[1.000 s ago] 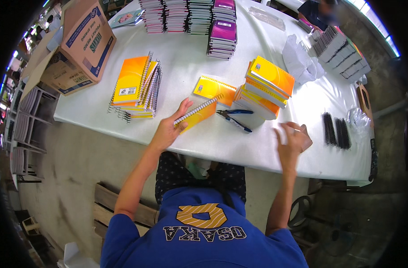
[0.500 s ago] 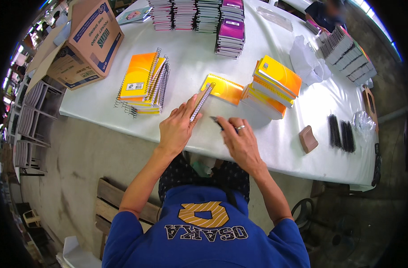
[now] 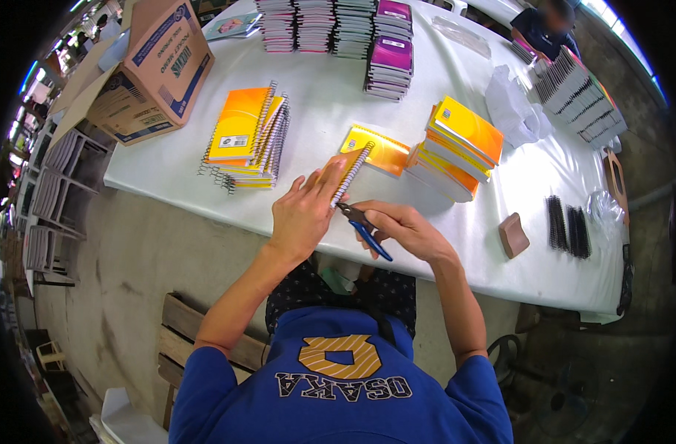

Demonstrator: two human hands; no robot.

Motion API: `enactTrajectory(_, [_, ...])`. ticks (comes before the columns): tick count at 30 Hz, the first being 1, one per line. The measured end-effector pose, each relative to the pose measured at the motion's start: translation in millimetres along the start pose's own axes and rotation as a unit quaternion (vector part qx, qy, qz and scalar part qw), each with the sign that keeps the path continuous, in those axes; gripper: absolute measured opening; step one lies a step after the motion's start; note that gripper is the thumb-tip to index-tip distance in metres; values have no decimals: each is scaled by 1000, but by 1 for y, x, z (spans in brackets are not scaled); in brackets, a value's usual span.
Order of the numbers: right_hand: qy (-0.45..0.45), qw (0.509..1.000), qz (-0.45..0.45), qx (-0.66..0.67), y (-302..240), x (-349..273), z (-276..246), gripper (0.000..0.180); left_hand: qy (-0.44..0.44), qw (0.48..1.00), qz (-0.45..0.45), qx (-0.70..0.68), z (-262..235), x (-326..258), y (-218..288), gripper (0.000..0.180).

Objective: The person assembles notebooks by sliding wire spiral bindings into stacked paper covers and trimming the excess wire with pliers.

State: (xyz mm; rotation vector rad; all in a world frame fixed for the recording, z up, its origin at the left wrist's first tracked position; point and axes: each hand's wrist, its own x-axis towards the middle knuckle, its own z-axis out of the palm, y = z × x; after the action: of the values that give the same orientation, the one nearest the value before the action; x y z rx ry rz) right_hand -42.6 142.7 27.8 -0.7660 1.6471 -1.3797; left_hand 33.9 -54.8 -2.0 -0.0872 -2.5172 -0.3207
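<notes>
On the white desk (image 3: 316, 100) sit yellow notebooks (image 3: 240, 126), purple notebooks (image 3: 391, 53), a cardboard box (image 3: 160, 74), black coils (image 3: 557, 223) and a brown block (image 3: 513, 235).

A: Left end of desk (image 3: 316, 96)?
B: Cardboard box (image 3: 164, 81), flaps open.
A: Far side?
B: Notebook piles (image 3: 316, 31), one topped purple; flat clear plastic (image 3: 461, 35) just right of them.
A: Right?
B: Crumpled white plastic (image 3: 509, 103), co-worker (image 3: 543, 33) in dark top beyond it.
A: Off the desk?
B: Slatted wooden piece (image 3: 183, 318), left.
</notes>
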Motion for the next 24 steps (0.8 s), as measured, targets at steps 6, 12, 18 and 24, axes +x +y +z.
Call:
enactTrajectory(6, [74,954,-62,-284,14,-9,-47,34,0,998,6,-65,-66,35,-11,58])
enactTrajectory(12, [235,923,-298,-57,-1,63,-6,48,-113,872,14,-477,-111,69,-113,72])
enactTrajectory(18, [162,940,-301,20,-80,142,37,44,-67,845,-48,-529,-97,95,-164,81])
enactTrajectory(24, [173,747,-464,-444,-65,167,29,61,-94,826,-306,-463,-83,68,-208,66])
